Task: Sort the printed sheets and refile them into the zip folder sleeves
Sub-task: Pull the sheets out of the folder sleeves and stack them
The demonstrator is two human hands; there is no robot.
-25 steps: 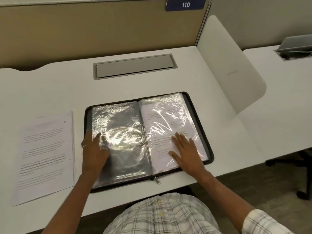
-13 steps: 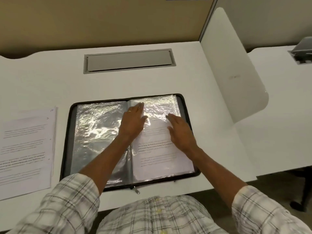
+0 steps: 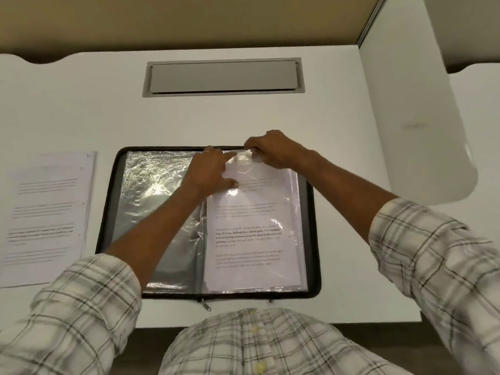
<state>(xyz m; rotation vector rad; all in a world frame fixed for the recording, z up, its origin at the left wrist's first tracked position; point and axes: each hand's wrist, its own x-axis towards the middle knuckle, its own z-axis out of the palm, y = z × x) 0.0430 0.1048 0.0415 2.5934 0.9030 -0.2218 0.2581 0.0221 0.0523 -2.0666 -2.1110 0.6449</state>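
Observation:
A black zip folder lies open on the white desk. Its left sleeve is empty shiny plastic. The right sleeve holds a printed sheet. My left hand rests with spread fingers on the upper left part of the right sleeve, near the spine. My right hand pinches the top edge of that sleeve with curled fingertips. A stack of printed sheets lies left of the folder.
A grey cable hatch is set into the desk behind the folder. A white divider panel stands along the right side. A tan partition wall rises at the back. The folder's zip pulls hang at the front edge.
Both hands slid up the right sleeve to its top edge. My right hand went from lying flat to pinching the sleeve's opening. The camera leaned forward over the desk.

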